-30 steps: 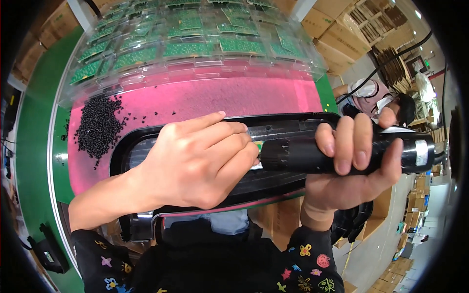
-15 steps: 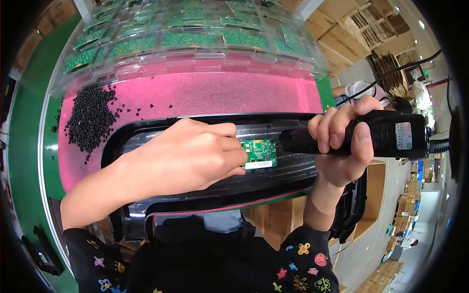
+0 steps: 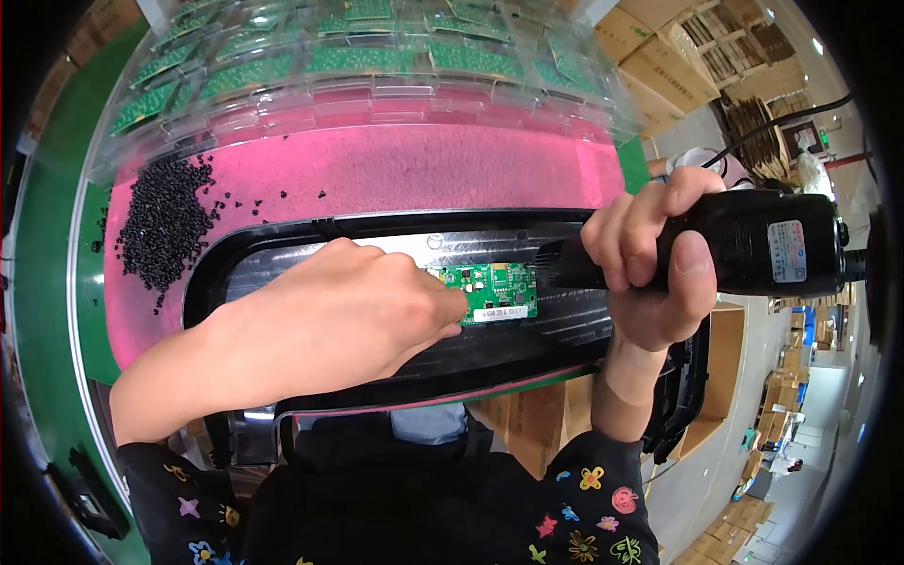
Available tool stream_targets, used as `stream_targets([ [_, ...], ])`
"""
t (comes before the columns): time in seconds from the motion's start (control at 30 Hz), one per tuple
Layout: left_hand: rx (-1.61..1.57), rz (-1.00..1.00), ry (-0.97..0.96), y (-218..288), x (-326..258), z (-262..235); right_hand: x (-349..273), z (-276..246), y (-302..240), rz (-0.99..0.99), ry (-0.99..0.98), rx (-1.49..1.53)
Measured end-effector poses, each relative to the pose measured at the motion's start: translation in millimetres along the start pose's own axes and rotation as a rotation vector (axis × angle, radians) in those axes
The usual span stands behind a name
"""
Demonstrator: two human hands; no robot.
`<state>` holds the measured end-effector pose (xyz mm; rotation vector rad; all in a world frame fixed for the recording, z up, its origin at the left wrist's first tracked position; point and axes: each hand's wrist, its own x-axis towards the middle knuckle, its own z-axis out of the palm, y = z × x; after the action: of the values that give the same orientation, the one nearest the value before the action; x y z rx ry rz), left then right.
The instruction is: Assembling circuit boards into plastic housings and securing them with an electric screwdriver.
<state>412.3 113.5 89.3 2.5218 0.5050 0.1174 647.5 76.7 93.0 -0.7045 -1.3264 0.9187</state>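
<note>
My left hand [image 3: 353,311] lies on a long black plastic housing [image 3: 282,250], its fingertips pressing the left edge of a small green circuit board [image 3: 496,290] that sits in the housing. My right hand [image 3: 654,259] grips a black electric screwdriver [image 3: 753,245], held sideways, with its tip at the board's right edge. The screwdriver's cable runs off to the upper right.
A pink mat [image 3: 395,169] covers the bench beyond the housing, with a heap of small black screws [image 3: 165,221] at its left. Clear trays of green circuit boards [image 3: 358,56] stand along the back. Cardboard boxes [image 3: 673,56] are stacked at the right.
My left hand has slid left, uncovering the green board. My right hand and the screwdriver have moved right and up, with the tip now at the board's right edge.
</note>
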Motion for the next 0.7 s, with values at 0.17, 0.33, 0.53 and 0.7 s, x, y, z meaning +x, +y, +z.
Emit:
stream_targets([
  [0.17, 0.007, 0.008, 0.018, -1, -1, 0, 3, 4, 5, -0.007, 0.039, -0.036],
  [0.33, 0.045, 0.025, 0.033, -2, 0, 3, -2, 10, -4, -0.058, 0.12, 0.123],
  [0.53, 0.088, 0.182, 0.2, -6, 1, 9, -11, 32, -45, -0.278, -0.09, 0.397],
  [0.7, 0.052, 0.25, 0.268, -8, 2, 11, -11, 42, -41, -0.337, -0.095, 0.336],
])
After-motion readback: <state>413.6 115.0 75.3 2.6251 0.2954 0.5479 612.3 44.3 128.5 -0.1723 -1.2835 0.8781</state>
